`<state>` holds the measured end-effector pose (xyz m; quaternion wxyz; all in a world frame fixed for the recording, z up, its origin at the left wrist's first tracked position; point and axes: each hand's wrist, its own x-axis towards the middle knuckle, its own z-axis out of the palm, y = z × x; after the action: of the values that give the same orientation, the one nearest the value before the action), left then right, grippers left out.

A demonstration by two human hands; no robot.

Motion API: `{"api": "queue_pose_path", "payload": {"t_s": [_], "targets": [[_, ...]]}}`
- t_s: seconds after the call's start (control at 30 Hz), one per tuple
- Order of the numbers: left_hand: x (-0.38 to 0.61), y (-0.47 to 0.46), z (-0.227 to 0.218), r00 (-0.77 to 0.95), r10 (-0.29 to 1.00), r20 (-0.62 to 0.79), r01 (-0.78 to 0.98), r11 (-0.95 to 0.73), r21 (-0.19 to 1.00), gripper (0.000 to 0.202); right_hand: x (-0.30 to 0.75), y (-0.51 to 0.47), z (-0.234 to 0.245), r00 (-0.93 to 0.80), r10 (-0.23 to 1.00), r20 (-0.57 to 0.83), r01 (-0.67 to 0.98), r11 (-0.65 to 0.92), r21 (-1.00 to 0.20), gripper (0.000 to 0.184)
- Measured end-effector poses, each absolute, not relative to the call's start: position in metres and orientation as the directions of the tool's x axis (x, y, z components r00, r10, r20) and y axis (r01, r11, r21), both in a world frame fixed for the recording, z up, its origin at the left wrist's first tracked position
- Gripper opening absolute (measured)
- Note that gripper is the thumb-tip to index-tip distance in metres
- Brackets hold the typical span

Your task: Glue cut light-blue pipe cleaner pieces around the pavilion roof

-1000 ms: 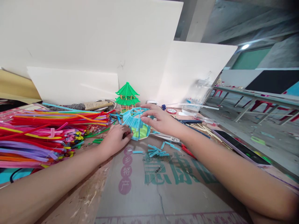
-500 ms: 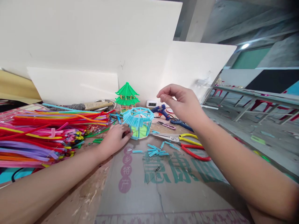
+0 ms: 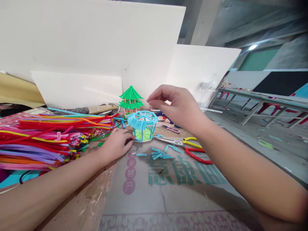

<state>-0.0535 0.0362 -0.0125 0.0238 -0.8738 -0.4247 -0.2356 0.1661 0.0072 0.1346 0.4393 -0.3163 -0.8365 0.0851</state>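
Bundles of fuzzy red, pink, purple and yellow pipe cleaners (image 3: 48, 144) lie heaped along the left of the worn wooden tabletop (image 3: 81, 195). Next comes the person's left hand (image 3: 117, 143), resting low with its fingers curled at the left edge of a small model's base; whether they pinch that edge, I cannot tell. Behind stands a two-tiered green pagoda-shaped model (image 3: 131, 99) on thin orange-brown posts.

Just right of the left hand's fingertips stands the small model, a light-blue, round pavilion of fuzzy stems (image 3: 143, 120), upright on a pale green floor. Slats line the left front of its sloping roof, and spokes cross the top. In front, short cut light-blue stems (image 3: 160, 154) lie loosely on a grey translucent printed sheet (image 3: 141, 200).

The person's right hand (image 3: 176, 104) is raised to the right of the pavilion's roof, thumb and forefinger tips nearly together; whether anything sits between them is too small to tell. Below it lie pink-handled snips (image 3: 172, 129) and metal scissors with red and yellow handles (image 3: 179, 142). Farther right stands a clear plastic bottle (image 3: 207, 93).
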Motion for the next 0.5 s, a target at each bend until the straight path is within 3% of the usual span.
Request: {"api": "queue_pose_path", "payload": {"t_s": [0.17, 0.3, 0.4, 0.5], "targets": [[-0.052, 0.035, -0.013, 0.555, 0.716, 0.423, 0.750, -0.651, 0.116, 0.024, 0.163, 0.000, 0.111, -0.533, 0.619, 0.578, 0.486, 0.782, -0.389, 0.004], [-0.045, 0.027, -0.012, 0.543, 0.713, 0.443, 0.739, -0.656, 0.151, 0.024, 0.180, -0.007, 0.074, -0.645, 0.611, 0.460, 0.521, 0.791, -0.320, 0.017], [-0.038, 0.019, -0.011, 0.551, 0.695, 0.461, 0.717, -0.677, 0.163, 0.027, 0.194, -0.001, 0.044, -0.630, 0.654, 0.418, 0.557, 0.756, -0.343, 0.026], [-0.034, 0.015, -0.010, 0.561, 0.687, 0.463, 0.712, -0.685, 0.154, 0.028, 0.204, 0.008, 0.019, -0.566, 0.680, 0.466, 0.557, 0.732, -0.393, 0.018]]}}
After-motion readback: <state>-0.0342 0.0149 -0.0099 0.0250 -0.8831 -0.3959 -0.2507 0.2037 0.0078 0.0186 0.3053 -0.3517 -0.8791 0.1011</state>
